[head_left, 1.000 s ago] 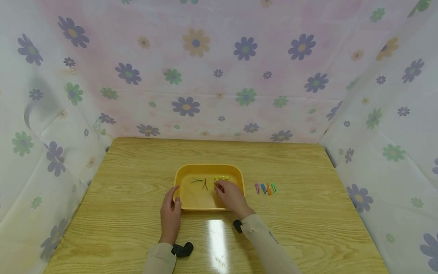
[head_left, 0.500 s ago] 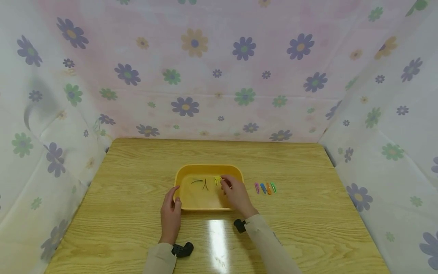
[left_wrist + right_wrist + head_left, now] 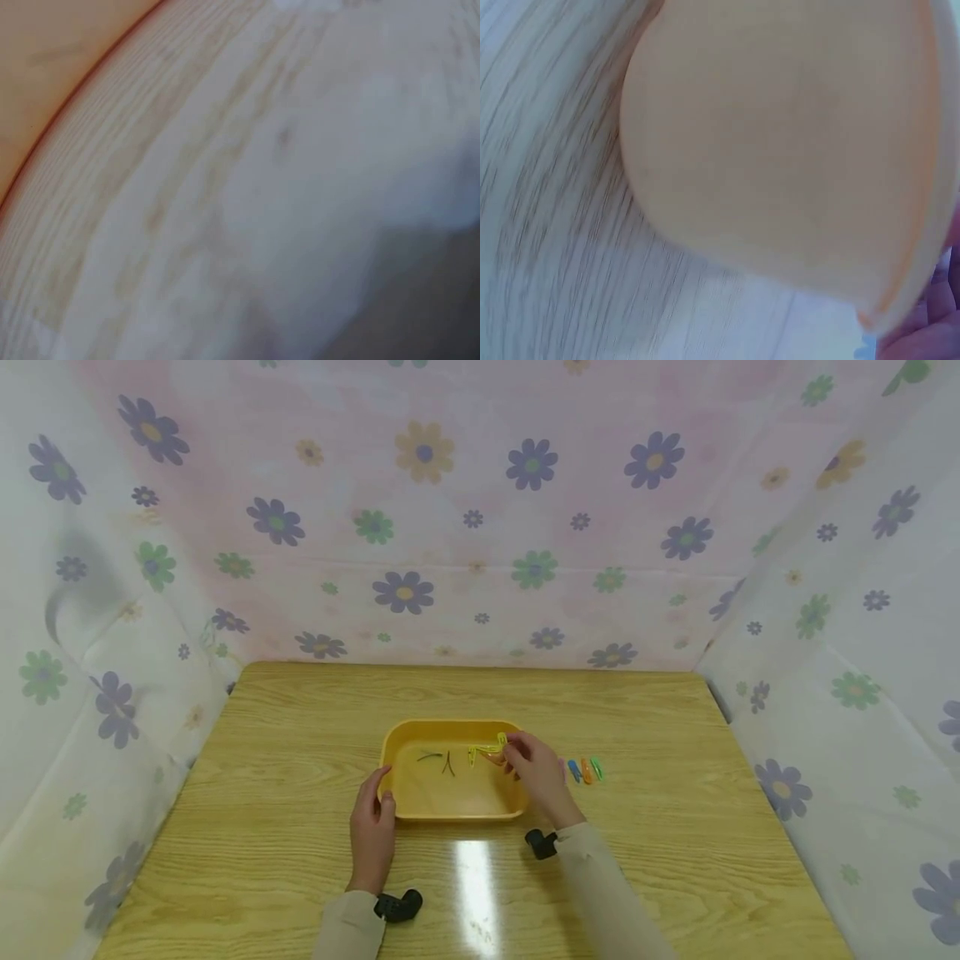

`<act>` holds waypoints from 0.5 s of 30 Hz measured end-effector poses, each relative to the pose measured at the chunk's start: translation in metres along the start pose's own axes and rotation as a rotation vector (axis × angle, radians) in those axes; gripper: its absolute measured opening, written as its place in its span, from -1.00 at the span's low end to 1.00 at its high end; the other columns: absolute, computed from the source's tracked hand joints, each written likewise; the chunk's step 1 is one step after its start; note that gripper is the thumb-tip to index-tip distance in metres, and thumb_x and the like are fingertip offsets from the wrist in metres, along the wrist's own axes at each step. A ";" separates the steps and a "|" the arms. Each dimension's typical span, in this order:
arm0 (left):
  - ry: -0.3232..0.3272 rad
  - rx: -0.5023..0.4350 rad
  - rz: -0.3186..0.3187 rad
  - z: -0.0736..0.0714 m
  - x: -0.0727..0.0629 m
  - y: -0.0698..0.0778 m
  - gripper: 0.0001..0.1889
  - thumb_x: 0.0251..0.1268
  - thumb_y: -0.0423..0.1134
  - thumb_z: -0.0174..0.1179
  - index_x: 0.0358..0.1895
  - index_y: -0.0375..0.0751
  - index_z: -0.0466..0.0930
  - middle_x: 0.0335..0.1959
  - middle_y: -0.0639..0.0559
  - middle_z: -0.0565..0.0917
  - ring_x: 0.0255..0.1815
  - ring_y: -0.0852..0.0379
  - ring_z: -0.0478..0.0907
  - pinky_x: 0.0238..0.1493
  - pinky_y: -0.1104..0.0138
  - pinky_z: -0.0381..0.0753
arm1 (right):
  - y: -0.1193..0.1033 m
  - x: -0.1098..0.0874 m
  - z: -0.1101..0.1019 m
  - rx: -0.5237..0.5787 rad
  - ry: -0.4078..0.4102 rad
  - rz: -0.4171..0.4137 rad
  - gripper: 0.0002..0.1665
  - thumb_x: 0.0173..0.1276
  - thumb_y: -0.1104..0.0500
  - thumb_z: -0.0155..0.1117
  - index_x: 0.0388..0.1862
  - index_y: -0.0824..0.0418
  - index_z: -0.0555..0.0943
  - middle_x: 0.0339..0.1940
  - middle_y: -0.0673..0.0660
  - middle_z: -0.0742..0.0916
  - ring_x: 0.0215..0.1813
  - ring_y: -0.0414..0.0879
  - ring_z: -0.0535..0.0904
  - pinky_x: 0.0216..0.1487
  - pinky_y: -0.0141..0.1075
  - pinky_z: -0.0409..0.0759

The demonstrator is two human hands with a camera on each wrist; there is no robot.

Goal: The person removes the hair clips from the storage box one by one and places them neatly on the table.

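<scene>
In the head view, my left hand [image 3: 372, 831] holds the left side of a shallow yellow tray [image 3: 459, 817], fingers and thumb at its rim. Over the tray's right end is my right hand [image 3: 542, 777], its fingertips pinching a small yellow snap hair clip [image 3: 502, 739]. Another yellow hair clip [image 3: 472, 757] lies in the tray, left of those fingers, with a further yellow one close by. Two thin dark V-shaped pieces, like hairpins [image 3: 448, 765], lie farther left on the tray floor. Part of my right hand shows in the right wrist view beyond the tray wall [image 3: 780, 150].
Right of the tray, a blue hair clip [image 3: 574, 771], an orange hair clip [image 3: 587, 771] and a green hair clip [image 3: 597, 767] lie in a row; a pink one is partly hidden by my right hand. Flowered cloth [image 3: 480, 602] surrounds the wooden table [image 3: 315, 710].
My right hand has moved right and slightly away from me, to the tray's right end, and a yellow clip now shows at its fingertips. The left hand stays at the tray's left side.
</scene>
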State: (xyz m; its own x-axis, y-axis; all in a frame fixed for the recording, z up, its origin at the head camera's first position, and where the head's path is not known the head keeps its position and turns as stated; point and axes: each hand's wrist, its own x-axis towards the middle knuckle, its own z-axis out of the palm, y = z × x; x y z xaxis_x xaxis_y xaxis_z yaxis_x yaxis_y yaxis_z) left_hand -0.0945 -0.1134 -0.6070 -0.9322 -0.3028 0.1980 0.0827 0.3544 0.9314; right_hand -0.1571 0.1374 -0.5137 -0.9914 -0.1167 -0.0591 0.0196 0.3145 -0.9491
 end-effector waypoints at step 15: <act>-0.001 0.003 -0.011 0.000 0.000 -0.003 -0.63 0.35 -0.20 -0.13 0.17 0.25 0.35 0.19 0.30 0.33 0.20 0.27 0.24 0.07 0.19 0.31 | 0.027 -0.002 -0.045 -0.029 0.093 0.025 -0.69 0.34 0.06 0.04 -0.07 0.21 0.54 -0.32 0.22 0.65 -0.37 0.06 0.55 -0.36 -0.04 0.52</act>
State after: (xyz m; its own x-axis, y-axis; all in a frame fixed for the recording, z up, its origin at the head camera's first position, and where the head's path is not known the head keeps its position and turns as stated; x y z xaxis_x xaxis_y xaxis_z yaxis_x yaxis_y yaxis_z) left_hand -0.0951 -0.1141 -0.6097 -0.9334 -0.3058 0.1877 0.0718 0.3533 0.9327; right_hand -0.1606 0.1884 -0.5251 -0.9984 -0.0211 -0.0524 0.0420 0.3433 -0.9383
